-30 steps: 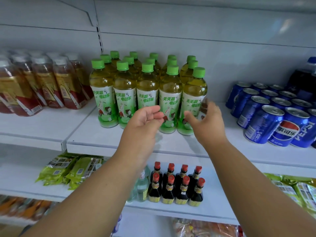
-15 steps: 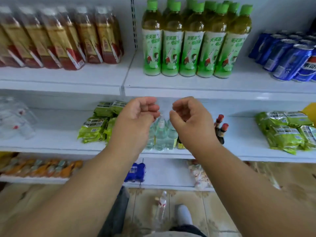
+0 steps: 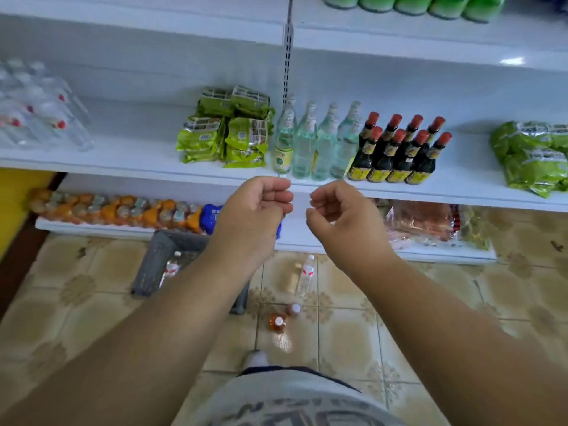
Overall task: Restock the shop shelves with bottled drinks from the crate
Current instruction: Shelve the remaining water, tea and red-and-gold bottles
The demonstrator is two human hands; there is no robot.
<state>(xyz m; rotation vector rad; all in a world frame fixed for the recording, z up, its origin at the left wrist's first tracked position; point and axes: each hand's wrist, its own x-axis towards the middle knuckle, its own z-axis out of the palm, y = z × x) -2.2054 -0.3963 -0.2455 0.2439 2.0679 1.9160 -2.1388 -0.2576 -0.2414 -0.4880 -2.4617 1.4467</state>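
Below both hands' loosely curled, empty fingers, crate and floor bottles.

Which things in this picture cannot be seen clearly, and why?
- Grey crate, head view: the left forearm covers most of it, so its contents cannot be counted.
- Green bottles: cut off by the top edge; only the bases show.
- Bottles on the floor: too small to read labels.
- Clear bottles at far left: blurred.
- Left hand and right hand: loosely curled, holding nothing.
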